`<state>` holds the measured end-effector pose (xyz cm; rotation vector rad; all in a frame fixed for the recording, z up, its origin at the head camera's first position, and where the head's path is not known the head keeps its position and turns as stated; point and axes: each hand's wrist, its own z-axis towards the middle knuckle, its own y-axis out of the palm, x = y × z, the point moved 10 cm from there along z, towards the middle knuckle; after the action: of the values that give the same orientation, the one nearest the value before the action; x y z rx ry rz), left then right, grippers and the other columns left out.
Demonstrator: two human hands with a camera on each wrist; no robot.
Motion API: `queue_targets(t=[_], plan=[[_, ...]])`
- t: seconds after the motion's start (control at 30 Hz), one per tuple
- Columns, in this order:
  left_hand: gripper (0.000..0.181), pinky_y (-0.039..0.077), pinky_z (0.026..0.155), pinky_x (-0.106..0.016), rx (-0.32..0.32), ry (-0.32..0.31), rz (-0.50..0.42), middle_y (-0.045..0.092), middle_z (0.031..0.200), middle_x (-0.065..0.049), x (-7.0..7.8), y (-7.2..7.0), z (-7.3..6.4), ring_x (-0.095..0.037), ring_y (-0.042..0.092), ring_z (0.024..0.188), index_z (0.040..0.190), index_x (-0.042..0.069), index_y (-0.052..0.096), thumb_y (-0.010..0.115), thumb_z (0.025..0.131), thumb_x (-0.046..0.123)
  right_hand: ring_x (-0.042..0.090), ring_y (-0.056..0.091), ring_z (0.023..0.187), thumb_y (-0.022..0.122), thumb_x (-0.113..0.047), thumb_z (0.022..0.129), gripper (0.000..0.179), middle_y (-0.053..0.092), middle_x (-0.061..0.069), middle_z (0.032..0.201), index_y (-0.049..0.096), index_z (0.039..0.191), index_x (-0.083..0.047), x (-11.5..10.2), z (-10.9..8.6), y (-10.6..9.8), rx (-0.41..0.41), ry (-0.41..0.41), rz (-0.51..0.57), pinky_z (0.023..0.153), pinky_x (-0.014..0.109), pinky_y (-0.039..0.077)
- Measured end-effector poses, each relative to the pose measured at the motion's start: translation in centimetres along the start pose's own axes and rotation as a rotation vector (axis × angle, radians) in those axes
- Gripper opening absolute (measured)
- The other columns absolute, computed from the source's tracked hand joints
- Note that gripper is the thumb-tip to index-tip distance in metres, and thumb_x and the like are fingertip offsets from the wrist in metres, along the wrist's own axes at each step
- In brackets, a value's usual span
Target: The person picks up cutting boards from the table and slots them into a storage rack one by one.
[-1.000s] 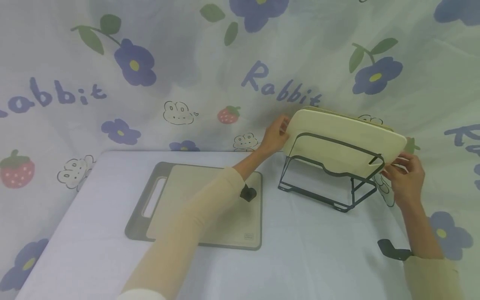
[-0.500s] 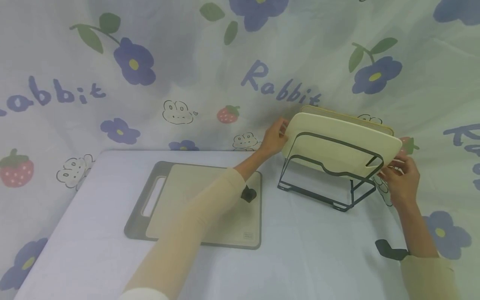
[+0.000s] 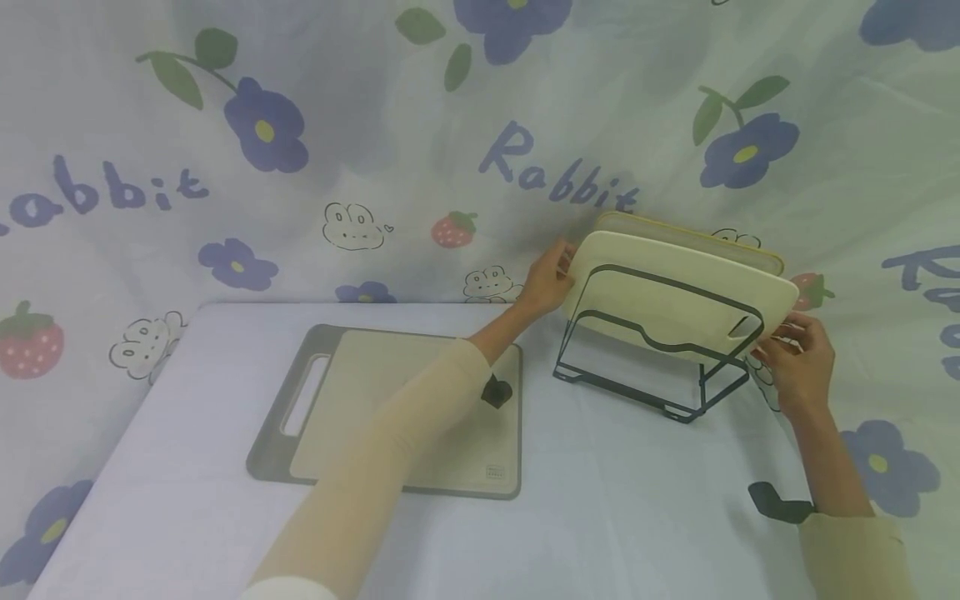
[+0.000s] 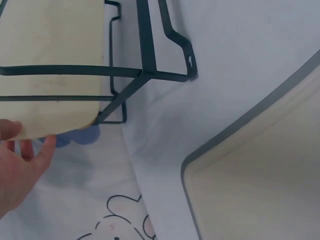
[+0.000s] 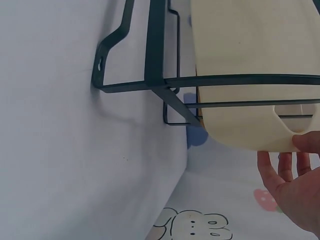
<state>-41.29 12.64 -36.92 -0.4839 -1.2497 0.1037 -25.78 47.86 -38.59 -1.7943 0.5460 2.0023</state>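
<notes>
In the head view a cream cutting board (image 3: pixel 678 292) stands on edge, tilted, inside a dark metal rack (image 3: pixel 615 387). A second board (image 3: pixel 690 237) with a yellow rim shows behind it. My left hand (image 3: pixel 549 279) holds the cream board's left end, its thumb on the near face in the left wrist view. The right hand (image 3: pixel 798 358) pinches the opposite end, beside the handle slot (image 5: pixel 295 117); in the right wrist view the thumb lies on the near face and the fingers reach behind. The board's lower edge is partly covered by the rack bars.
A grey-rimmed beige cutting board (image 3: pixel 465 450) lies flat on the white table (image 3: pixel 615 517), left of the rack, under my left forearm. A patterned cloth (image 3: pixel 390 142) hangs close behind the rack. Dark wrist-worn pieces (image 3: pixel 780 502) stick out near the sleeves.
The cream board has come down and slightly left within the rack, with both hands on it. More of the yellow-rimmed board shows above it. The right hand has shifted a little left.
</notes>
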Motion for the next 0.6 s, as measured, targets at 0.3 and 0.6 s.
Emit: queue_targets(t=[0.3,0.6], plan=[[0.036,0.053,0.080,-0.026,-0.004,-0.017,0.022,0.059,0.106,-0.009,-0.47,0.08,-0.18,-0.021,0.061,0.093,0.121,0.010,0.055,0.059,0.090,-0.009,0.007,0.063,0.073,0.061,0.019,0.086,0.042,0.054,0.002,0.099,0.060,0.108,-0.016,0.57,0.04,0.06,-0.007,-0.008,0.015,0.064,0.016,0.055],[0.036,0.053,0.078,-0.025,-0.011,-0.022,0.041,0.059,0.104,-0.008,-0.57,0.10,-0.29,-0.020,0.061,0.092,0.121,0.009,0.055,0.059,0.090,-0.008,0.007,0.063,0.076,0.061,0.019,0.087,0.042,0.054,0.003,0.098,0.059,0.109,-0.016,0.85,-0.09,0.11,-0.027,-0.011,0.026,0.064,0.016,0.056]])
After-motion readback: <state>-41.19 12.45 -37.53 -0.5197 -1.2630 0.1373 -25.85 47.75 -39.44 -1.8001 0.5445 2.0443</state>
